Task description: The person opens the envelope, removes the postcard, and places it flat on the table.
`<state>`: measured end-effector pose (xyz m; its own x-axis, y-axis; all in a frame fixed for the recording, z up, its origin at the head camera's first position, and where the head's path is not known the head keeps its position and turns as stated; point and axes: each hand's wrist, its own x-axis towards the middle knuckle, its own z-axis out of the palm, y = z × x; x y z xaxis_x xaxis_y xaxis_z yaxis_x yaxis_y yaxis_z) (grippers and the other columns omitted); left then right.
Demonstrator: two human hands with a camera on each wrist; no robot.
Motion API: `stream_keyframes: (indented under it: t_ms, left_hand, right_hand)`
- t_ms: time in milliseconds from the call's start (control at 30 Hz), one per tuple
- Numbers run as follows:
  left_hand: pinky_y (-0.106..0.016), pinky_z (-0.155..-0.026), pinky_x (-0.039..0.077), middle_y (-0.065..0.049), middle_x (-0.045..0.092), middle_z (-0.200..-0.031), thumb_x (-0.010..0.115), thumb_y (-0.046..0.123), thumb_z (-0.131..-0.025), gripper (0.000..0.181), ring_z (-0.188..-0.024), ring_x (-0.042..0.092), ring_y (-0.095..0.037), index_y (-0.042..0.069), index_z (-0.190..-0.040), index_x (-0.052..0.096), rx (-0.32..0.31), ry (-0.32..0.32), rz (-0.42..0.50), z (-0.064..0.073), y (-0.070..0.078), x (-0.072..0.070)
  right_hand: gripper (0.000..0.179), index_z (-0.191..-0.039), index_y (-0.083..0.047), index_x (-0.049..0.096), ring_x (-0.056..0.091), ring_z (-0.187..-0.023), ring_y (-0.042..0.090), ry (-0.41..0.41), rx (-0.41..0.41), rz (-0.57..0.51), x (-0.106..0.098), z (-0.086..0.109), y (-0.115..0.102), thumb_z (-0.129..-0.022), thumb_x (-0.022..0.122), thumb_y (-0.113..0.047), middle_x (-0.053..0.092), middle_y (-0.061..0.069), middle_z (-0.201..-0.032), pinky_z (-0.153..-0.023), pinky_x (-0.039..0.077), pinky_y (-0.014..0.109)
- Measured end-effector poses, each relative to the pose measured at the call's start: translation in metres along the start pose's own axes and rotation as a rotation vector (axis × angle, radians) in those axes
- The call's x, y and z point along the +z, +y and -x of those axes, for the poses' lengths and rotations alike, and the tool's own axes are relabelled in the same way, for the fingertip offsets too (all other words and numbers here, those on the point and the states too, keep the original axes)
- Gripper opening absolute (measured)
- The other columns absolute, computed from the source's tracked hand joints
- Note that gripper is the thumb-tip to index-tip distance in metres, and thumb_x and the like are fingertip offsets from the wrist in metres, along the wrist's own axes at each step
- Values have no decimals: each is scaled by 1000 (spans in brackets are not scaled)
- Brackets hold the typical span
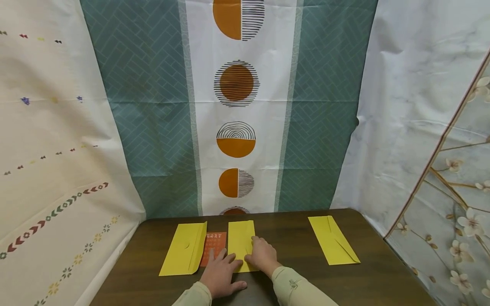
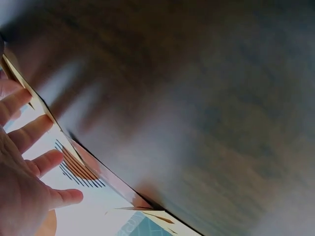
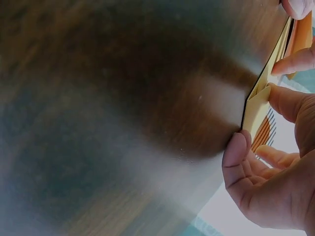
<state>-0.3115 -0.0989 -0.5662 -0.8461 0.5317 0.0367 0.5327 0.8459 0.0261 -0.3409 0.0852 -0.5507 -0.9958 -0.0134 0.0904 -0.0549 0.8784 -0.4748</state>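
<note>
Your left hand (image 1: 220,276), fingers spread, touches a yellow, rectangular paper envelope (image 1: 240,238); your right hand (image 1: 265,256), fingers curled, grips it. Contents are hidden.

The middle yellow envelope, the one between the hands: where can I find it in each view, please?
Head: the middle yellow envelope lies below the picture's centre.
Left wrist: a thin slanting strip in the upper left, by the left fingers.
Right wrist: a narrow wedge toward the right edge, by the right fingers.
Shared landmark: the curtain with orange, black-striped circles.
</note>
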Motion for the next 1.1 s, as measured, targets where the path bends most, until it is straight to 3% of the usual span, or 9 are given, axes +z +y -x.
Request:
stream_keyframes:
  t_ms: [233,433,600,767,1100]
  left_hand:
    - [-84,-114,31,-6,67,-148,60,82,-90,71,-146,52,-45,33,-141,69,0,-9,2,-2,0,0]
    - [-86,-112,31,-6,66,-149,62,82,-90,71,-146,52,-46,34,-142,69,-7,-17,21,-3,1,0]
    - [-87,-110,31,-6,66,-148,63,81,-89,71,-145,52,-46,34,-142,69,-12,-27,25,-4,1,-1]
    - [-89,-109,30,-6,67,-147,63,82,-89,69,-143,54,-46,35,-140,69,-18,-27,22,-3,0,-1]
    - [-88,-108,31,-6,67,-148,63,81,-89,70,-142,54,-46,35,-141,68,-19,-10,14,-2,0,0]
  right_hand:
    - [71,-141,-2,63,63,-120,43,21,-32,86,3,-1,3,-85,89,-37,68,22,-135,-102,55,63]
    - [67,-154,-22,57,42,-153,50,53,-229,378,-1,3,8,-95,78,-47,53,20,-160,-120,37,71]
    - [43,-145,-36,67,30,-159,53,23,-367,533,-5,3,14,-104,63,-49,45,16,-168,-123,27,77]
    - [36,-137,-37,73,29,-159,54,3,-389,596,-8,4,13,-105,61,-48,46,14,-168,-124,25,76]
    - [42,-147,-37,65,34,-157,54,1,-365,584,-16,6,14,-106,59,-46,48,14,-166,-124,27,75]
